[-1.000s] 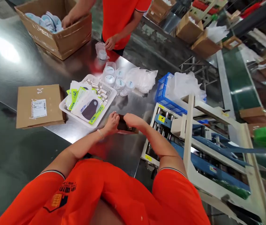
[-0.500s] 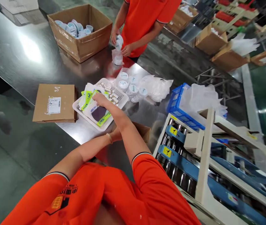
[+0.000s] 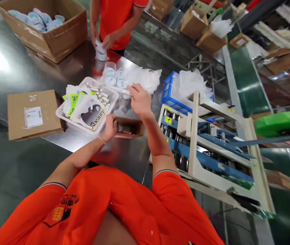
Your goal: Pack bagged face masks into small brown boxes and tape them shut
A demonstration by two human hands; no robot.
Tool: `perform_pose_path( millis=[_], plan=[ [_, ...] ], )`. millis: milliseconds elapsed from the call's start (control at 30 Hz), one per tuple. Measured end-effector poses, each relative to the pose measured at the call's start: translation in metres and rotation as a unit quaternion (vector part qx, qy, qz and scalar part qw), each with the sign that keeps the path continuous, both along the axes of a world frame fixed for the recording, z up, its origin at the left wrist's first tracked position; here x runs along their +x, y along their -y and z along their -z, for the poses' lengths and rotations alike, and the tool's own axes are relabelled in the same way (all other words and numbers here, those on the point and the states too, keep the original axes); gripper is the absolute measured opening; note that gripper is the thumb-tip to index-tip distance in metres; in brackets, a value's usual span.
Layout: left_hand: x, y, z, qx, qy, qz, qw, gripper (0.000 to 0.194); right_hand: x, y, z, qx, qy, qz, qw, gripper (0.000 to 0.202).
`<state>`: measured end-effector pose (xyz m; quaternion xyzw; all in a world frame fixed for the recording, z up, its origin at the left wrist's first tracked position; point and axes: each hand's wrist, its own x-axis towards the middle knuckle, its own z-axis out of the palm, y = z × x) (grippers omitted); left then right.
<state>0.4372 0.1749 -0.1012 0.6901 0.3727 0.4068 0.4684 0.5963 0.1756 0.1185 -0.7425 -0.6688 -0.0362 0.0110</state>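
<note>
My right hand (image 3: 141,101) pinches a thin white flat packet (image 3: 121,90), seen nearly edge-on, above the table. My left hand (image 3: 110,127) is closed on the near-left side of a small open cardboard box (image 3: 137,129), which lies tilted on the metal table. What is inside the box is dark and hard to make out. Left of my hands a white plastic basket (image 3: 61,115) holds several mask packets (image 3: 93,114), the top one lettered "beauty", and small metallic pieces (image 3: 103,96) in its far part.
Flattened cartons (image 3: 32,115) are stacked at left. A large cardboard box (image 3: 65,37) of white round containers stands behind. Several wrapped containers (image 3: 110,81) and bubble wrap (image 3: 147,78) lie beyond the basket. At right are a blue crate (image 3: 169,90) and roller machine (image 3: 183,146). A co-worker (image 3: 115,20) stands opposite.
My right hand has left the basket and moved right with a white packet. A different packet now lies on top in the basket. The view has turned right, and the small box shows more.
</note>
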Motion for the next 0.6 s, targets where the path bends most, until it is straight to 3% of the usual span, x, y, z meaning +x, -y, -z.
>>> perform_pose_path(
  millis=[100, 200, 267, 367, 500, 600],
  plan=[
    [-0.006, -0.002, 0.000, -0.084, 0.022, -0.027, 0.996, 0.015, 0.002, 0.086, 0.008, -0.035, 0.015, 0.018, 0.999, 0.054],
    [-0.009, -0.005, -0.006, -0.187, 0.064, -0.038, 0.980, 0.027, -0.013, 0.127, 0.043, -0.144, -0.011, -0.002, 0.989, 0.050],
    [-0.010, -0.008, -0.011, -0.221, 0.077, -0.044, 0.971, 0.028, -0.015, 0.124, 0.067, -0.258, -0.065, -0.013, 0.964, 0.045],
    [-0.015, -0.013, -0.016, -0.222, 0.047, -0.040, 0.973, 0.024, 0.003, 0.094, 0.092, -0.383, -0.155, -0.028, 0.910, 0.032],
    [-0.016, -0.025, -0.021, -0.159, -0.071, 0.007, 0.985, 0.027, 0.032, 0.059, 0.109, -0.408, -0.227, -0.035, 0.883, 0.025],
    [-0.002, -0.030, -0.025, -0.088, -0.171, 0.080, 0.978, 0.034, 0.033, 0.053, 0.121, -0.377, -0.227, -0.027, 0.898, 0.023]
  ],
)
